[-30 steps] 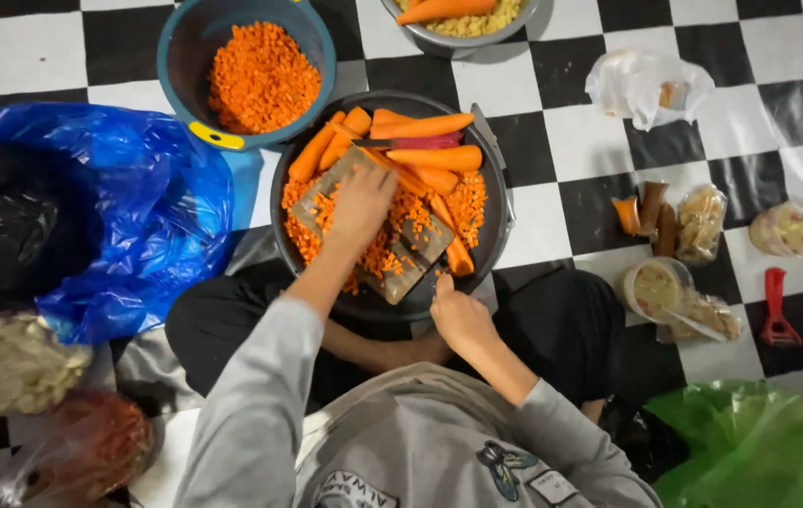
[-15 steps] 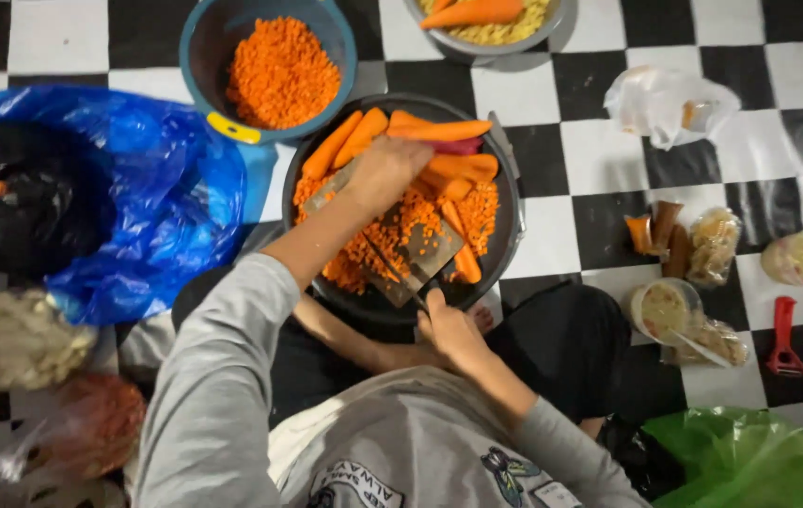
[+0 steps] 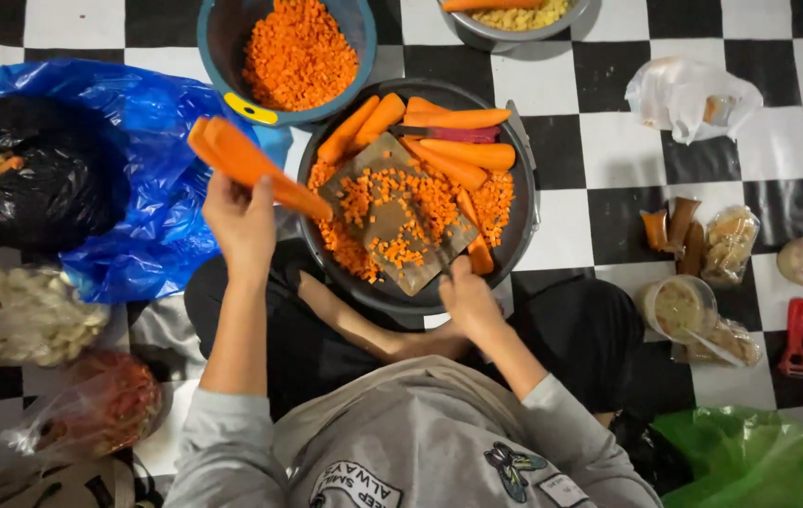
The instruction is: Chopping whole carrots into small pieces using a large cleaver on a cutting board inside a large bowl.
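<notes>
While left hand (image 3: 240,221) clamps carrots (image 3: 246,162), right hand (image 3: 465,299) grips knife (image 3: 432,246) — blue bag (image 3: 129,122) beside.

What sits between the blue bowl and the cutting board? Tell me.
Head view: whole carrots lie in the pan between blue bowl and cutting board.

At centre left of the frame, the left hand (image 3: 244,221) lifts peeled carrots (image 3: 249,165); the right hand (image 3: 469,299) grips a knife (image 3: 441,256) over the cutting board (image 3: 400,226) in the dark basin (image 3: 514,240).
</notes>
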